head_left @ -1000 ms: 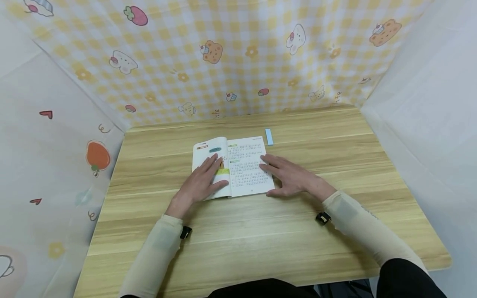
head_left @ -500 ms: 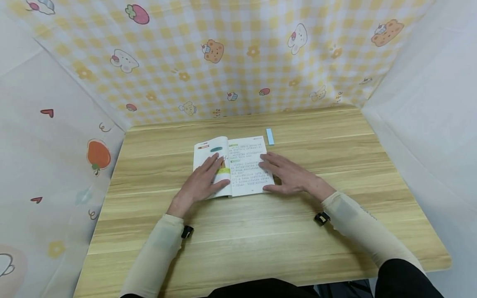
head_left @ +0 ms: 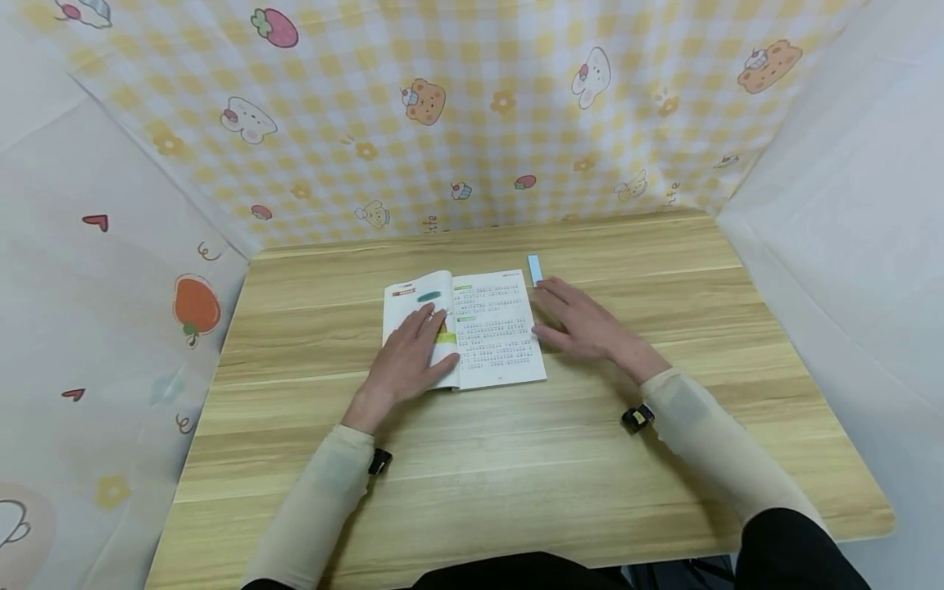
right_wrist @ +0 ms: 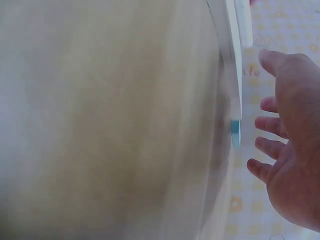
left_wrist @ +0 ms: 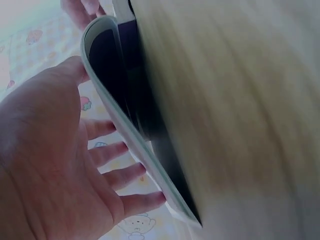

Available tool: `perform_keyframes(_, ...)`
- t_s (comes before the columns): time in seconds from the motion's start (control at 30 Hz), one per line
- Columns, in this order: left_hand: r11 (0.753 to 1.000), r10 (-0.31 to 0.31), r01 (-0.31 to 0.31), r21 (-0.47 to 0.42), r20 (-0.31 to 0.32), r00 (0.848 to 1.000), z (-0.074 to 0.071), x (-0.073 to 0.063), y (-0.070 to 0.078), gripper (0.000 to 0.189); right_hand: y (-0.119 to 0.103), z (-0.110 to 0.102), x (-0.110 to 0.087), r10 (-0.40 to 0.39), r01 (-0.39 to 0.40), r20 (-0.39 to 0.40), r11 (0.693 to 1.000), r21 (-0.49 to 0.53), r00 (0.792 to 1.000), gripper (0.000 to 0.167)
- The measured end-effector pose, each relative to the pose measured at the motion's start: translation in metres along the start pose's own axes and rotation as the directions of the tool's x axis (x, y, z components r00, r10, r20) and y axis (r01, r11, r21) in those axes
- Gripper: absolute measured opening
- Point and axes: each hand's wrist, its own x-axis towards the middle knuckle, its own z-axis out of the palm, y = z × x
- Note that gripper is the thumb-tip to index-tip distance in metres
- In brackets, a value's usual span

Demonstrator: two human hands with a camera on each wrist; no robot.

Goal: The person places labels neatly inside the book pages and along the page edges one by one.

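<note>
An open book (head_left: 498, 360) lies on the table with printed text on its right page and a coloured picture on its left. My left hand (head_left: 404, 358) rests on the left page, fingers spread. In the left wrist view those fingertips touch the raised, curving left half of the book (left_wrist: 131, 135). My right hand (head_left: 583, 325) is at the book's right edge, its fingers near the lower end of a light blue strip (head_left: 534, 267). The right wrist view has this hand (right_wrist: 300, 135) with fingers apart and holding nothing, off the blue strip (right_wrist: 236, 134).
The wood-grain table (head_left: 501, 475) extends around the book on all sides. A yellow checked cloth (head_left: 472, 115) hangs along its back edge. White sheets (head_left: 96, 311) stand at the left and right sides.
My right hand has lifted off the right page and shifted right and away from me, toward the blue strip. The left hand has stayed on the left page; the book lies as before.
</note>
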Motion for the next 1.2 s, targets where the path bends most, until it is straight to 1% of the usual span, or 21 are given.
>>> perform_keyframes(0.1,1.0,-0.017,0.017,0.021,-0.007,1.0,0.002,0.001,0.004,0.095,0.008,-0.004,0.004,0.044,-0.044,-0.002,0.999,0.007,0.999,0.072)
perform_keyframes(0.23,0.999,-0.037,0.037,0.033,-0.003,0.999,0.003,0.002,0.007,0.101,0.016,-0.012,0.008,0.117,-0.117,0.026,0.993,0.021,0.993,0.075)
perform_keyframes(0.33,0.998,-0.048,0.048,0.041,0.0,0.999,0.003,0.002,0.009,0.105,0.022,-0.015,0.012,0.14,-0.141,0.031,0.99,0.031,0.99,0.075)
perform_keyframes(0.5,0.997,-0.045,0.046,0.06,-0.008,0.999,0.001,0.003,0.011,0.109,0.03,-0.016,0.021,0.149,-0.149,0.023,0.988,0.038,0.989,0.073)
perform_keyframes(0.63,0.997,-0.041,0.042,0.065,-0.014,0.999,0.001,0.002,0.011,0.108,0.032,-0.016,0.027,0.153,-0.154,0.022,0.987,0.043,0.988,0.071)
perform_keyframes(0.87,0.997,-0.041,0.042,0.069,-0.016,0.999,0.002,0.002,0.01,0.105,0.038,-0.011,0.039,0.138,-0.139,0.017,0.99,0.035,0.99,0.067)
perform_keyframes(1.03,0.997,-0.048,0.048,0.058,-0.013,0.999,0.003,0.002,0.011,0.105,0.043,-0.009,0.049,0.119,-0.119,0.016,0.993,0.024,0.993,0.066)
perform_keyframes(1.2,0.997,-0.047,0.048,0.055,-0.015,0.999,0.003,0.003,0.011,0.104,0.044,-0.01,0.056,0.11,-0.11,0.033,0.994,0.012,0.993,0.066)
